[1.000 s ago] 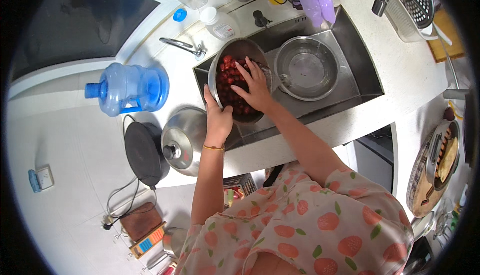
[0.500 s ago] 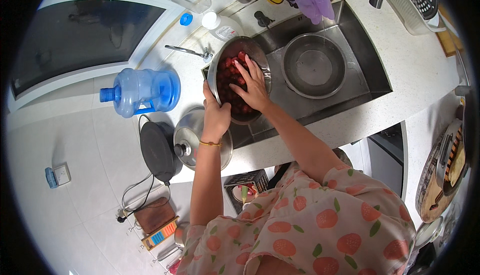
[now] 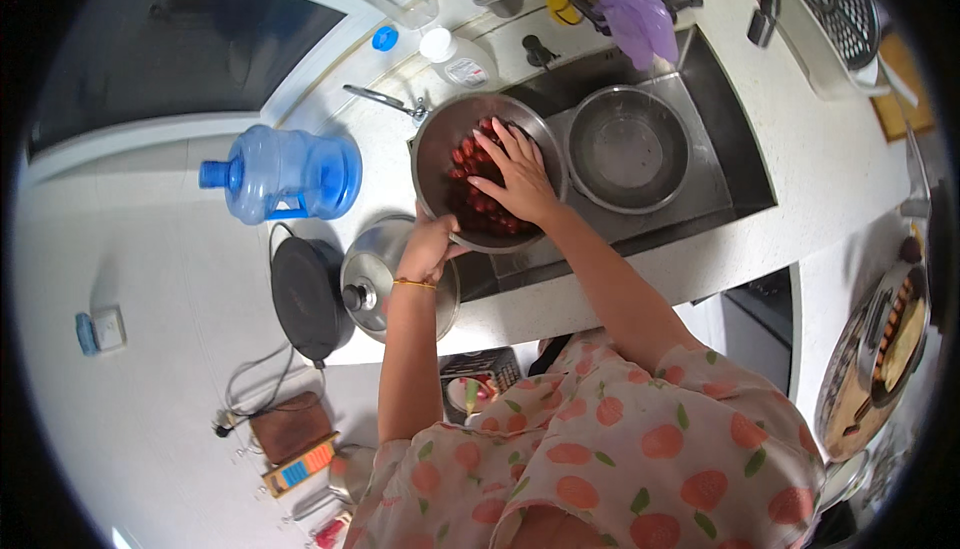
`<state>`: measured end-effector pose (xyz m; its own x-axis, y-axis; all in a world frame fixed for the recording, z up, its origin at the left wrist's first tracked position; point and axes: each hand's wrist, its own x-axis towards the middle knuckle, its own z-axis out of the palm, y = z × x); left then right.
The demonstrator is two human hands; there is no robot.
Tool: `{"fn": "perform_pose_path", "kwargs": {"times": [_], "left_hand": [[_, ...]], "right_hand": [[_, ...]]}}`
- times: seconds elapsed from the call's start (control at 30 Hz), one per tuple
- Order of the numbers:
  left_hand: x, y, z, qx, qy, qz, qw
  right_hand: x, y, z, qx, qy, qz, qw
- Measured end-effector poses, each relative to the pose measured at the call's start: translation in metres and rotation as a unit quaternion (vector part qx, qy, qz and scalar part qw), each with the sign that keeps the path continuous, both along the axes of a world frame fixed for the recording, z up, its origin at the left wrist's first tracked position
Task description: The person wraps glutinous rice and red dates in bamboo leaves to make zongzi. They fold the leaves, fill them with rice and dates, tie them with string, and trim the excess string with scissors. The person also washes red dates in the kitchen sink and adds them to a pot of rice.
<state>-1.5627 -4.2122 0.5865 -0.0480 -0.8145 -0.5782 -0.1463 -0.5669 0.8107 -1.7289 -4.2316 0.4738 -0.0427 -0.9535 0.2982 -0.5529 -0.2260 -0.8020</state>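
Note:
My left hand (image 3: 432, 241) grips the lower left rim of a steel bowl (image 3: 440, 154) over the left part of the sink, its fingers partly hidden by the bowl. Small red fruits (image 3: 465, 159) lie in the bowl. My right hand (image 3: 520, 174) rests inside on the fruits, fingers spread, covering some of them. Just right of the bowl, a second steel basin (image 3: 628, 149) sits in the sink (image 3: 730, 164), apparently with clear water in it. A large steel lid (image 3: 390, 304) lies on the counter below my left hand.
Left stand a blue water jug (image 3: 295, 174) and a black appliance (image 3: 305, 294). Behind the sink are a white bottle (image 3: 462, 64), faucets (image 3: 765, 9) and a rack with a purple bag (image 3: 635, 24). At right are a drainer (image 3: 820, 19) and a pan (image 3: 895, 329) on a board.
The bowl has turned from a tilted position to a more level one, showing rounder. My left hand has moved down with its rim, and my right hand stays spread among the fruits.

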Motion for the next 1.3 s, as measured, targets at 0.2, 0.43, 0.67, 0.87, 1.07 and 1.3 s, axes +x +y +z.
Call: {"fn": "perform_pose_path", "kwargs": {"times": [0.2,0.43,0.67,0.87,1.07,1.3], "left_hand": [[0.017,0.037,-0.091,0.189,0.249,0.125,0.941],[-0.015,0.03,-0.132,0.14,0.328,0.14,0.924],[-0.024,0.023,-0.138,0.078,0.456,0.153,0.873],[-0.021,0.012,-0.146,0.045,0.482,0.129,0.865],[-0.02,0.01,-0.145,0.043,0.415,0.122,0.901],[-0.001,0.012,-0.126,0.161,0.397,0.186,0.884]], "right_hand": [[0.001,-0.057,0.016,-0.014,0.02,0.111,0.993],[0.126,-0.166,0.033,0.213,0.087,-0.047,0.972],[0.153,-0.173,-0.005,0.056,0.056,-0.164,0.983],[0.16,-0.169,-0.022,-0.064,-0.011,-0.21,0.976],[0.156,-0.151,0.001,-0.035,-0.17,-0.138,0.975],[0.027,-0.017,0.06,0.06,0.173,0.124,0.975]]}}
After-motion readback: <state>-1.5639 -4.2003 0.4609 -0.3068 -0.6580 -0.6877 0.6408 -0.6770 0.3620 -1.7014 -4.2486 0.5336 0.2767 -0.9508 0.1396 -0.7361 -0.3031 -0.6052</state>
